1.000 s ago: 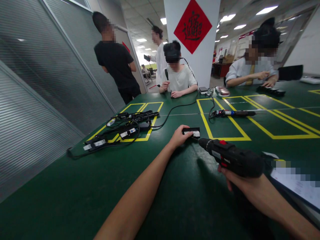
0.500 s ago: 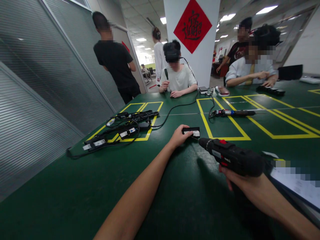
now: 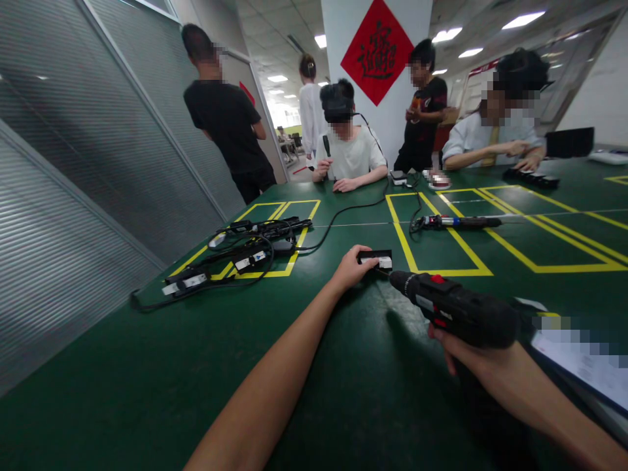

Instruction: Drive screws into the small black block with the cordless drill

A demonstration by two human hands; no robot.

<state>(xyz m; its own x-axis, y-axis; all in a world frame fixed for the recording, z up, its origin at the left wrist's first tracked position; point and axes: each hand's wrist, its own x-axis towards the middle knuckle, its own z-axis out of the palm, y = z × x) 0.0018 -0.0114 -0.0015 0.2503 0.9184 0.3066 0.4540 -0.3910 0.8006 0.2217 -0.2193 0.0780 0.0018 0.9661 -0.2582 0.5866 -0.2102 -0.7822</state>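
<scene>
My left hand [image 3: 354,267] grips the left end of a small black box-like part with a white label [image 3: 384,261], resting on the green table. My right hand [image 3: 471,353] is wrapped round the handle of a black cordless drill [image 3: 456,307] with red accents. The drill lies level, its chuck pointing left at the labelled part. A thin bit runs from the chuck to the near side of the part; whether its tip touches cannot be made out. My right fingers are partly hidden behind the drill.
Black power adapters and cables [image 3: 255,252] lie in a heap at left. An electric screwdriver [image 3: 456,222] with a cord rests beyond the drill, among yellow tape outlines [image 3: 446,272]. Papers [image 3: 583,360] lie at right. Two seated people work across the green table [image 3: 147,379]; others stand behind.
My hands, the drill and the labelled part stay almost in place. In the background, a standing person in black has moved left, in front of the pillar.
</scene>
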